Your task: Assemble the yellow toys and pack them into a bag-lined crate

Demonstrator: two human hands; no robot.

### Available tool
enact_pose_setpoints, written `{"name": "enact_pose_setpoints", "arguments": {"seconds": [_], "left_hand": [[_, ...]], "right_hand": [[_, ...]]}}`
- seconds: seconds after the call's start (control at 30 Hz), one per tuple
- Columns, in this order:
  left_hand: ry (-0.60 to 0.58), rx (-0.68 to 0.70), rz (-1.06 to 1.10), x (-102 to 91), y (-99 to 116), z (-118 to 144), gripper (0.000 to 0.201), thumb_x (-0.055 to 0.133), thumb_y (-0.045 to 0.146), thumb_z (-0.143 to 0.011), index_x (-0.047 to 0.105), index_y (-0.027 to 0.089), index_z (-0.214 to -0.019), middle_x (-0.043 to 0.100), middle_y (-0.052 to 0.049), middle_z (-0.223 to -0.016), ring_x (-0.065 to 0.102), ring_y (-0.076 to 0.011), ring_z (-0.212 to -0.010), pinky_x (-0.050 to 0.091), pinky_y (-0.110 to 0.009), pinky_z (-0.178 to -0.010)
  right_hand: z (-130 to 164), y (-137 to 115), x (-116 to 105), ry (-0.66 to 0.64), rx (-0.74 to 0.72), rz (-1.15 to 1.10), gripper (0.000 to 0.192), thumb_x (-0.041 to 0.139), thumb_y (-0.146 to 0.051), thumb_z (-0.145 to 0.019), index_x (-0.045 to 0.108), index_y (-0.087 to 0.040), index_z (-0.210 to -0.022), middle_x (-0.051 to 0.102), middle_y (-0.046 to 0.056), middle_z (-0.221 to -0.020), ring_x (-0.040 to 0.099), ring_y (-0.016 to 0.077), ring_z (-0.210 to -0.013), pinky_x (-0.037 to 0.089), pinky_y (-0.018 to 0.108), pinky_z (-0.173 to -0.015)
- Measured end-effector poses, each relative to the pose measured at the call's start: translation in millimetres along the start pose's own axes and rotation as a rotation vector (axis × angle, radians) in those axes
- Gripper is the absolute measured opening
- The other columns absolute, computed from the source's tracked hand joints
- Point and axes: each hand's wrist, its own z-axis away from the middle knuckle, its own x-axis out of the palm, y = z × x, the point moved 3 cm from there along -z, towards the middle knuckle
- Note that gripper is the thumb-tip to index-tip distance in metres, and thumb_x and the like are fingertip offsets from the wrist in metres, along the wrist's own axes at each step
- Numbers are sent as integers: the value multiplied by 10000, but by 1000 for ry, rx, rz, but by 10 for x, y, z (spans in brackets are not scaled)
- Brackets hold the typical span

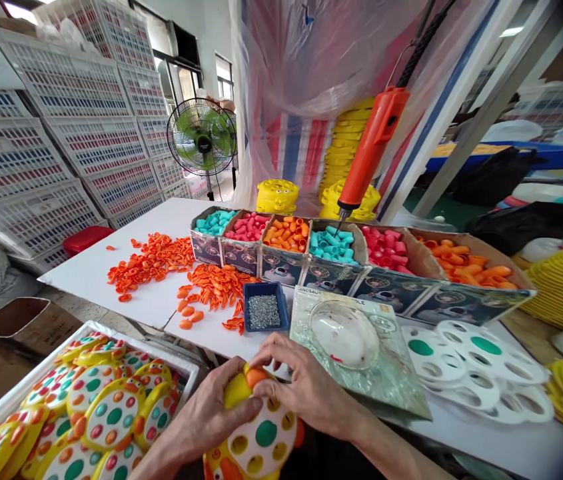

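The left hand [224, 395] grips the yellow spotted toy [266, 433] at its side; the right hand [306, 379] holds the orange plastic part [257, 377] against its top. Toy position: before the table [196, 343], right of the white crate [192, 381]. Beyond: blue screw tray [267, 328], red electric screwdriver [374, 147].

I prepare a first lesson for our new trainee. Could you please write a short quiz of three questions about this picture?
1. Multiple choice: In this view, the tip of the orange-red cylindrical power tool appears over pieces of which colour?
A) white
B) teal
C) yellow
2. Short answer: What lies in the dark-blue rectangular tray?
3. True or false: The left hand and the right hand both touch the yellow plastic toy with a round white spotted face.

Key:
1. B, the teal tubular plastic pieces.
2. Small silvery metal pieces, probably screws.
3. True.
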Motion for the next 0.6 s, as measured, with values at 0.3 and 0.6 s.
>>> {"name": "enact_pose_setpoints", "arguments": {"seconds": [0.3,0.6], "left_hand": [[48,-6,-102,74,79,38,110,647,269,-824,597,222,-911,599,46,-757,532,-147,-697,387,-219,-611],[103,15,221,-57,41,-40,299,742,416,-804,592,186,-921,661,6,-827,623,-186,-777,490,-246,-668]], "right_hand": [[-24,-63,-46,-87,158,-115,432,778,-591,-787,699,-177,-879,683,14,-837,588,162,-747,467,288,-680],[-63,13,-83,-18,223,-280,514,797,-536,-797,688,-217,-1186,738,61,-1091,686,211,-956,559,321,-804]]}}
